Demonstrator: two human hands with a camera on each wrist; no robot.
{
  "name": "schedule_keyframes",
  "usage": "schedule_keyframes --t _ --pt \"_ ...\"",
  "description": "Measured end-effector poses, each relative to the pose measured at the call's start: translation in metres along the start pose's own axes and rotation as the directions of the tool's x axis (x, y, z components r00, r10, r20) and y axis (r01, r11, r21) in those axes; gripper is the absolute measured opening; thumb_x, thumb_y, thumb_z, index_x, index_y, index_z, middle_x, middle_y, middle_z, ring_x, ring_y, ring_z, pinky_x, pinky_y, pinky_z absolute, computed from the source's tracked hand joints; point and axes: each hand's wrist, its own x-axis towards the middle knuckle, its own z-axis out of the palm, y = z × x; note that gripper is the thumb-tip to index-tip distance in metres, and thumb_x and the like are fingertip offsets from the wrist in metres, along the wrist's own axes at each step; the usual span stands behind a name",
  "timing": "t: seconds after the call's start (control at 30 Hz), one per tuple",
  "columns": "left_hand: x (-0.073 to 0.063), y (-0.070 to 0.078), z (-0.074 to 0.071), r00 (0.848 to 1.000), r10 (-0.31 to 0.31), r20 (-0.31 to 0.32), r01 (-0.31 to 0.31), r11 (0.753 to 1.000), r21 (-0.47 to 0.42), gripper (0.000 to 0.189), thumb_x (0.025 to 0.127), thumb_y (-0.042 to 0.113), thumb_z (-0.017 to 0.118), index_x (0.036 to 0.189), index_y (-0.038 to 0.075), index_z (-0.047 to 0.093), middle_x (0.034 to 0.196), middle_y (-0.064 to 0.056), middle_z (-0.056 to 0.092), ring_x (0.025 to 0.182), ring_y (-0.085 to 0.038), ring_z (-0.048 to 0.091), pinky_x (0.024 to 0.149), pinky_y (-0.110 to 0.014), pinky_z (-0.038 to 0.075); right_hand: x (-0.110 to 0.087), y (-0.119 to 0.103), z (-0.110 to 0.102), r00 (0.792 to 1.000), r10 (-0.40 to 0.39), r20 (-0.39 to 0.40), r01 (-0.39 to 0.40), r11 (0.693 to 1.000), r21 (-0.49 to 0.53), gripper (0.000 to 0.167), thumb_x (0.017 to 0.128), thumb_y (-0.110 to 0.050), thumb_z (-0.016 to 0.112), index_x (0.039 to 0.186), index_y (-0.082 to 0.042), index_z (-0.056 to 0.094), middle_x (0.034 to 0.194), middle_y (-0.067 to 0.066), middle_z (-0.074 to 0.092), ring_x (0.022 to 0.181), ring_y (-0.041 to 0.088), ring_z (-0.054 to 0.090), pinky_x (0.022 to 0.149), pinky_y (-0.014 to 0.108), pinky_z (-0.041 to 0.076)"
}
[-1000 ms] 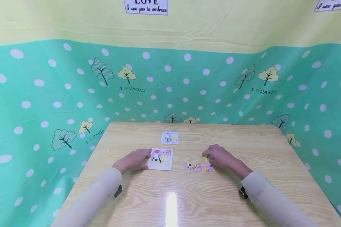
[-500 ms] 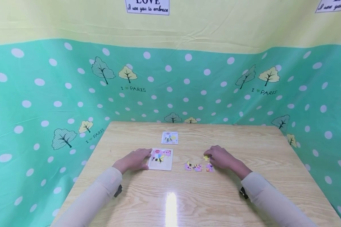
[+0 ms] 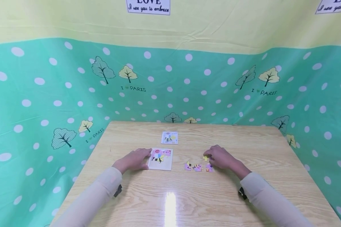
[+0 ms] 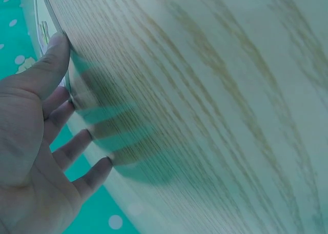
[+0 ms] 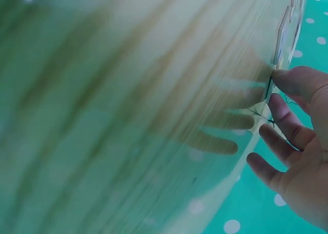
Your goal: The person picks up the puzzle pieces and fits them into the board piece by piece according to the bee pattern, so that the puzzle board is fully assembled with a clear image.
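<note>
A pale square puzzle board (image 3: pixel 165 165) lies on the table with several joined pieces (image 3: pixel 158 156) in its upper part, showing a bee's striped body and a red round shape. My left hand (image 3: pixel 133 160) rests at the board's left edge, its fingers and thumb extended and touching the edge. To the right, my right hand (image 3: pixel 222 158) pinches a yellow puzzle piece (image 3: pixel 206 158) between thumb and forefinger, low over the table; the other fingers stay spread in the right wrist view. Just below it lie loose pink, yellow and black puzzle pieces (image 3: pixel 198 167).
A small square picture card (image 3: pixel 169 137) with a bee on it lies behind the board. The wooden table (image 3: pixel 216 201) reflects a bright light strip near the front. Green polka-dot cloth (image 3: pixel 187 82) hangs behind and on both sides.
The yellow piece under my right hand has shifted very slightly and turned a little, with the fingertips following it. My left hand and the board stay put.
</note>
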Motion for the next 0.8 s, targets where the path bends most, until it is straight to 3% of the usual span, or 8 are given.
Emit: schedule_keyframes --t 0.23,0.47,0.8 --pt "-0.001 0.002 -0.001 1.0 0.012 0.0 -0.012 1.0 -0.002 0.064 0.09 0.038 0.077 0.142 0.007 0.057 0.161 -0.014 0.042 0.148 -0.038 0.04 0.123 -0.056 0.034 0.001 -0.003 -0.001 1.0 0.006 -0.011 -0.006 1.0 -0.003 0.033 0.089 -0.005 0.066 0.12 -0.012 0.075 0.106 0.003 0.073 0.106 0.027 0.063 0.094 0.052 0.055" --pt "0.0 0.001 -0.001 1.0 0.011 0.0 -0.011 1.0 0.0 0.067 0.09 0.038 0.077 0.145 0.007 0.054 0.161 -0.014 0.042 0.148 -0.037 0.04 0.123 -0.057 0.034 0.006 -0.004 0.0 0.999 -0.017 -0.04 0.017 1.0 -0.003 0.033 0.087 -0.003 0.066 0.117 -0.012 0.076 0.105 0.004 0.074 0.101 0.024 0.065 0.097 0.051 0.055" --pt "-0.001 0.002 -0.001 1.0 0.0 0.01 0.0 1.0 -0.001 0.067 0.09 0.038 0.076 0.145 0.008 0.054 0.161 -0.013 0.043 0.148 -0.037 0.04 0.123 -0.056 0.034 0.012 -0.011 -0.002 0.998 -0.032 -0.052 0.033 0.999 0.027 0.032 0.089 -0.006 0.068 0.119 -0.011 0.075 0.104 0.005 0.075 0.105 0.028 0.065 0.099 0.053 0.055"
